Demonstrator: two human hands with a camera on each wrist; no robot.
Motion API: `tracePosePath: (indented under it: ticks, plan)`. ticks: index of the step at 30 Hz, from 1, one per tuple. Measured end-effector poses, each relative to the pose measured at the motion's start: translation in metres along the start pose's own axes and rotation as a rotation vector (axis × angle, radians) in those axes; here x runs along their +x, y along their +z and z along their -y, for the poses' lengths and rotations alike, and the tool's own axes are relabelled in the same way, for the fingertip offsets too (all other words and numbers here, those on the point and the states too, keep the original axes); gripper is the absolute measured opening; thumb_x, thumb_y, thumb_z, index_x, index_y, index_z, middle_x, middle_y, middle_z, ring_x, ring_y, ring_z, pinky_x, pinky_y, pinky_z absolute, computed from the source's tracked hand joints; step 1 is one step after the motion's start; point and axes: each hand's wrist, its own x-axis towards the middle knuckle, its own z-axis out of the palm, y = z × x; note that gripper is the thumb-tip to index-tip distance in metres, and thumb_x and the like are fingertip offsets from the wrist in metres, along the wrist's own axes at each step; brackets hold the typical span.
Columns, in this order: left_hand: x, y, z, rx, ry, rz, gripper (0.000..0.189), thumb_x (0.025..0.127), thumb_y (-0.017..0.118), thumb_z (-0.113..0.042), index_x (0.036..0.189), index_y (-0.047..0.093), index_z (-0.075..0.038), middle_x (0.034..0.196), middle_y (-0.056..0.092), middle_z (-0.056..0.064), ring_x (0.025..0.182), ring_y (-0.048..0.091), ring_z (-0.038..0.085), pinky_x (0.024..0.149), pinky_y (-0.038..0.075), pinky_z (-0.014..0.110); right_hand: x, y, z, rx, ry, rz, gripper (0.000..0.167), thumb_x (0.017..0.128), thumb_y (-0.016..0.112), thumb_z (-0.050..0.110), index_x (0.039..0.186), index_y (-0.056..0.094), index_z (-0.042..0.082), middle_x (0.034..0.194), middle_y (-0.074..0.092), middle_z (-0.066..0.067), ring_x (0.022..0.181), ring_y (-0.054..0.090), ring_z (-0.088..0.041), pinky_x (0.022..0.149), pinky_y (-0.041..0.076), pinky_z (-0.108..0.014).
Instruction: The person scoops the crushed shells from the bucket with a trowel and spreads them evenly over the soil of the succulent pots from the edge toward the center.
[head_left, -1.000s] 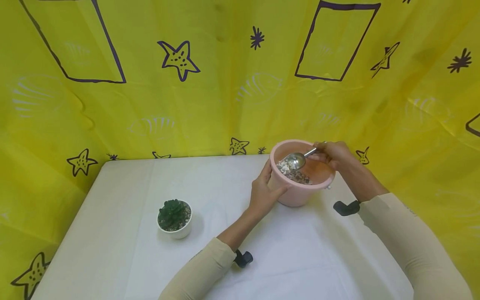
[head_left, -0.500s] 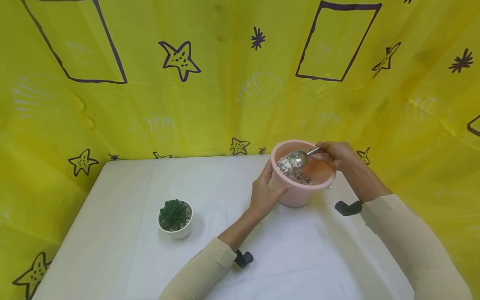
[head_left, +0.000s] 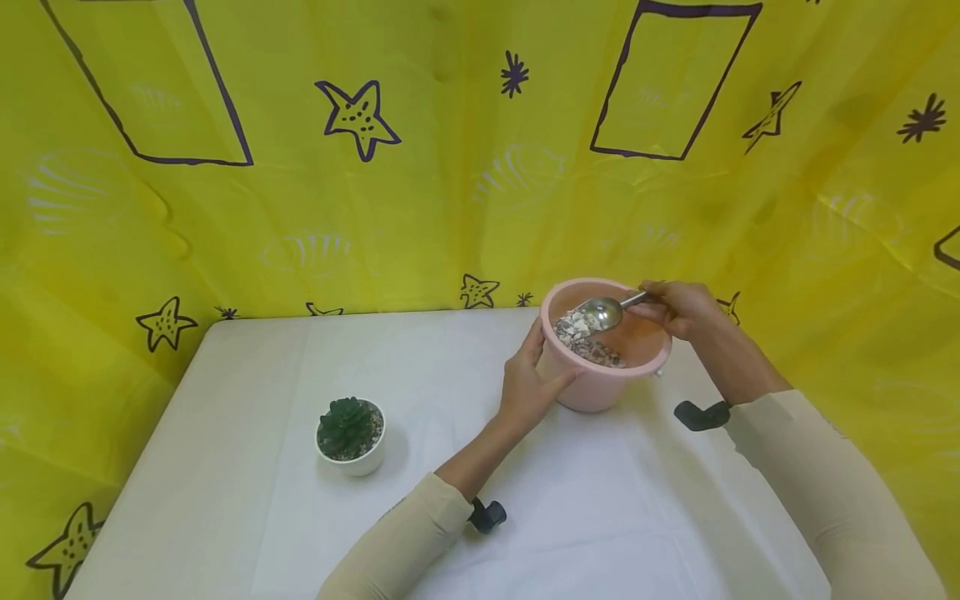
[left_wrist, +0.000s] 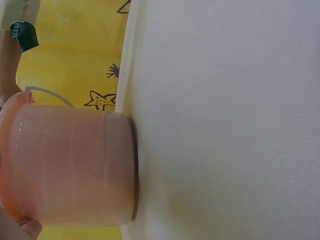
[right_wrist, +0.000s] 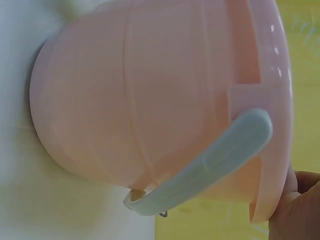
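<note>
One white table (head_left: 187,458) stands before a yellow curtain (head_left: 420,225) printed with dark stars, and on it, near the far edge and well to the right of a potted plant (head_left: 347,429), a pink bucket (head_left: 588,392) sits upright. Thick-rimmed and round, the bucket holds whitish and brown stones (head_left: 596,353); the left hand (head_left: 525,383) grips its side, and the right hand (head_left: 678,308) pinches a metal scoop (head_left: 604,312) inside the rim. Along the outer wall, the right wrist view shows a pale handle (right_wrist: 205,165) that the head view mostly hides.
</note>
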Motion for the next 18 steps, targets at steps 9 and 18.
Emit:
tracePosePath:
  ticks: [9,18]
  plan:
    - [0.0001,-0.0005,-0.0005,0.010,0.012,-0.003,0.098,0.087,0.088,-0.014,0.165,0.030,-0.008,0.166,0.037,0.005,0.152,0.036,0.022,0.117,0.037,0.035,-0.0043,-0.0040,0.0028,0.040,-0.002,0.028,0.032,0.111,0.047,0.005,0.089,0.067,-0.003,0.084,0.071,-0.016,0.075,0.078,-0.029,0.080,0.063,-0.034]
    - [-0.0008,-0.0002,-0.0005,0.008,0.001,-0.007,0.098,0.086,0.089,-0.011,0.165,0.030,-0.007,0.165,0.038,0.006,0.151,0.037,0.022,0.116,0.037,0.032,-0.0049,-0.0099,0.0052,0.109,0.042,0.032,0.032,0.111,0.047,0.007,0.088,0.066,-0.004,0.087,0.072,-0.018,0.078,0.079,-0.031,0.082,0.062,-0.033]
